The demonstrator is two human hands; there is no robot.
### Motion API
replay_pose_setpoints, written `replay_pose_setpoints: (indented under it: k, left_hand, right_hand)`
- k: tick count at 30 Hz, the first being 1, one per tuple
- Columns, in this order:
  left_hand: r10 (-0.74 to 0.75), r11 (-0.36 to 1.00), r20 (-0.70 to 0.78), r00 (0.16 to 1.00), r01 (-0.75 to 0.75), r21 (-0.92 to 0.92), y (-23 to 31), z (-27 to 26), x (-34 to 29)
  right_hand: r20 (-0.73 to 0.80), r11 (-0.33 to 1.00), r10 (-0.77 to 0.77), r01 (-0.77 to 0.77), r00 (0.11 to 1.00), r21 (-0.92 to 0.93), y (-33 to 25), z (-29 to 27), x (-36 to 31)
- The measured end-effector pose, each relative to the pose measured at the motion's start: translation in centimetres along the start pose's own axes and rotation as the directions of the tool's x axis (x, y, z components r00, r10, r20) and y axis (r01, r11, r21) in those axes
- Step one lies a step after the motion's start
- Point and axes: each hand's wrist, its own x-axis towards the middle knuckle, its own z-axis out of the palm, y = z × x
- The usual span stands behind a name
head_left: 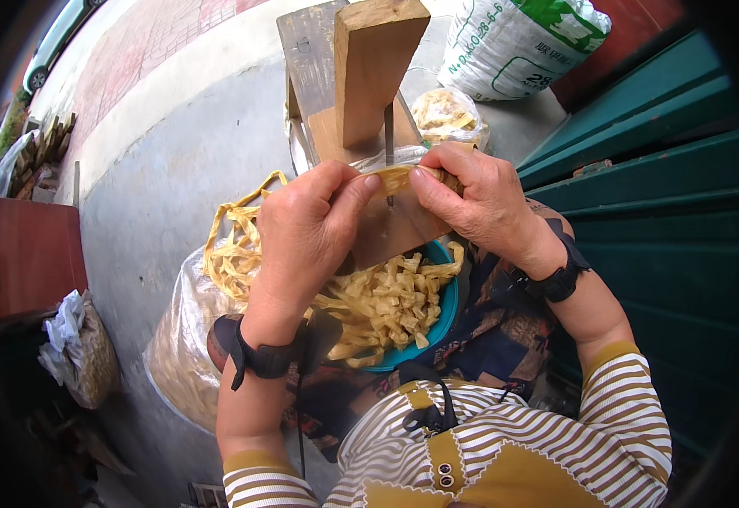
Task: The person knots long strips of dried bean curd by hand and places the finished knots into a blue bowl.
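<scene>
A flat yellow strip is stretched between my two hands. My left hand pinches one end between thumb and fingers. My right hand grips the other end, with part of the strip tucked under its fingers. The strip lies across a thin upright metal bar set in a wooden stand. Below my hands a wooden board slopes down over a teal basin. Short yellow pieces are heaped in the basin. Long yellow strips hang beside my left wrist.
A thick wooden block rises just beyond my hands. A clear plastic bag stands to the left. Behind the stand are a bag of yellow pieces and a white-green woven sack. A green door lines the right.
</scene>
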Motion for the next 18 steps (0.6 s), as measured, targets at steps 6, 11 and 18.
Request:
replay_pose_setpoints:
  k: [6,11,18]
  left_hand:
    - [0.048,0.983,-0.059,0.997,-0.037,0.183,0.6,0.7,0.3]
    - [-0.126,0.988,-0.06,0.99,0.13,0.084,-2.2,-1.0,-0.5]
    - [-0.257,0.824,0.241,0.936,0.342,-0.452,0.4,-4.5,-4.9]
  right_hand:
    - [0.038,0.945,0.296,-0.298,0.954,0.134,-0.2,0.5,-0.1]
    - [0.124,0.905,0.35,-0.369,0.929,0.213,1.0,-1.3,-1.0]
    - [0.215,0.827,0.226,-0.303,0.95,0.473,-3.3,-2.7,-4.0]
